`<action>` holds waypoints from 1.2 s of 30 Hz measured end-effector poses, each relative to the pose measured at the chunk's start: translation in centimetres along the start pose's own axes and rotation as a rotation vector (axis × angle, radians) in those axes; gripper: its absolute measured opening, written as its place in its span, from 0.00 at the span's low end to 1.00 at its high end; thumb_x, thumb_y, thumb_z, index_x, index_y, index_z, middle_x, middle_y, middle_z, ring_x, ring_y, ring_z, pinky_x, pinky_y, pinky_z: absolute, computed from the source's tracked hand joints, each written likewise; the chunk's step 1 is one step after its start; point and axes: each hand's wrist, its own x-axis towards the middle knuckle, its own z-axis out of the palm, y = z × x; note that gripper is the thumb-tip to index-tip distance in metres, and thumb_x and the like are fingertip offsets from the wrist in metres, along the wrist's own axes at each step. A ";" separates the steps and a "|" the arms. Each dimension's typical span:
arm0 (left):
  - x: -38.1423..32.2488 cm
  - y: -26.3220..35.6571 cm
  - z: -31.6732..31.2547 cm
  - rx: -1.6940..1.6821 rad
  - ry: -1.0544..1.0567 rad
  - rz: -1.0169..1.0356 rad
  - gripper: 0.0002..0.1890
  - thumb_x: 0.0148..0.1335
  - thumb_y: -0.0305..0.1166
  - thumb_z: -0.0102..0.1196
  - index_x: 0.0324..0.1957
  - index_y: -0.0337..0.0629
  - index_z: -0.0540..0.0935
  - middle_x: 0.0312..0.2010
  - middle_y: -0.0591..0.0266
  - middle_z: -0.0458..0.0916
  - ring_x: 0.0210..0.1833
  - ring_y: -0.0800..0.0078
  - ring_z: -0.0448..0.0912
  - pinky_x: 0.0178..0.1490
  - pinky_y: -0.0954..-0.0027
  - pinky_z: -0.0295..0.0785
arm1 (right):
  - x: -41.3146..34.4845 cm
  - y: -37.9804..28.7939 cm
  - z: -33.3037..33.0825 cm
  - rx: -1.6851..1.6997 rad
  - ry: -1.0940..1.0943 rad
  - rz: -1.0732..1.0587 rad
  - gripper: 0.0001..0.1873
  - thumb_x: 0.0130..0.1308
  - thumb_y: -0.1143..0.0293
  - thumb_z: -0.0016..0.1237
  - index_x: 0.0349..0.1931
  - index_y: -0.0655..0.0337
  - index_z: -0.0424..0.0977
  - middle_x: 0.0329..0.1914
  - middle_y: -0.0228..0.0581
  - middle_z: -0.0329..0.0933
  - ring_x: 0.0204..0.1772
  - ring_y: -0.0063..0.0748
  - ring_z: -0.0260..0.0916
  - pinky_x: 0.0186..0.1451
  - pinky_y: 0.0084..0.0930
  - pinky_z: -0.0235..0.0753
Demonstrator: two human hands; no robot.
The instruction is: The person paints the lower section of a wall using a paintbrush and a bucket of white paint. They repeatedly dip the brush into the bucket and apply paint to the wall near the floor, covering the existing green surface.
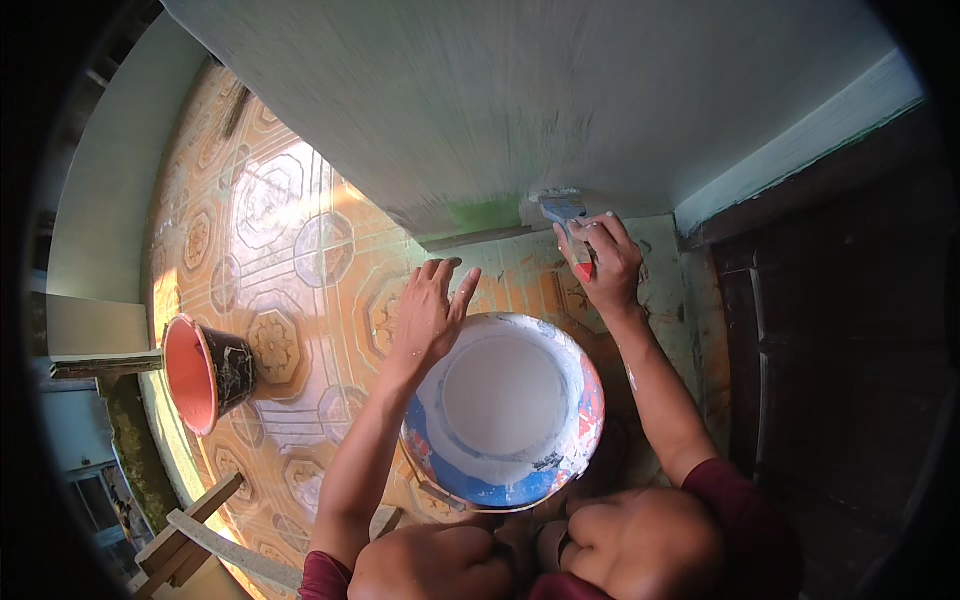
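Observation:
My right hand [609, 259] grips a paintbrush [576, 236] by its handle, which has a red end. The brush's bristles touch the lower part of the wall [480, 112], close above the floor. Wet-looking pale streaks cover much of that wall, and a bright green patch shows left of the brush. My left hand [433, 311] holds nothing; its fingers are spread above the tiled floor, near the rim of a bucket. That bucket [487, 491], blue and paint-spattered, stands before my knees with whitish paint [502, 395] inside.
A smaller bucket, salmon-coloured inside [191, 375], stands on the patterned tiles [322, 300] at the left. Wooden pieces [187, 525] lie at lower left. A dark panelled door [840, 337] bounds the right side, and a low pale wall [120, 165] the far left.

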 end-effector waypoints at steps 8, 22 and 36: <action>-0.2 -0.5 1.8 -0.122 -0.151 -0.128 0.36 0.83 0.59 0.41 0.52 0.28 0.84 0.46 0.33 0.82 0.54 0.36 0.79 0.62 0.44 0.72 | -1.2 -1.6 -4.6 0.014 -0.015 0.046 0.15 0.51 0.77 0.79 0.34 0.61 0.83 0.36 0.41 0.83 0.36 0.41 0.85 0.38 0.33 0.84; 0.0 -2.1 2.2 -0.303 -0.185 -0.199 0.40 0.84 0.60 0.35 0.48 0.25 0.83 0.42 0.31 0.81 0.51 0.34 0.78 0.60 0.45 0.71 | 2.0 -3.1 -7.1 0.013 0.169 -0.088 0.17 0.49 0.80 0.79 0.36 0.60 0.83 0.37 0.39 0.83 0.36 0.35 0.85 0.37 0.32 0.85; 0.3 -2.1 2.1 -0.291 -0.246 -0.236 0.44 0.83 0.64 0.32 0.56 0.28 0.86 0.51 0.36 0.88 0.56 0.44 0.84 0.64 0.51 0.75 | 6.1 -2.5 -7.1 -0.076 0.158 -0.088 0.14 0.53 0.80 0.78 0.33 0.63 0.81 0.35 0.40 0.81 0.37 0.40 0.86 0.37 0.31 0.84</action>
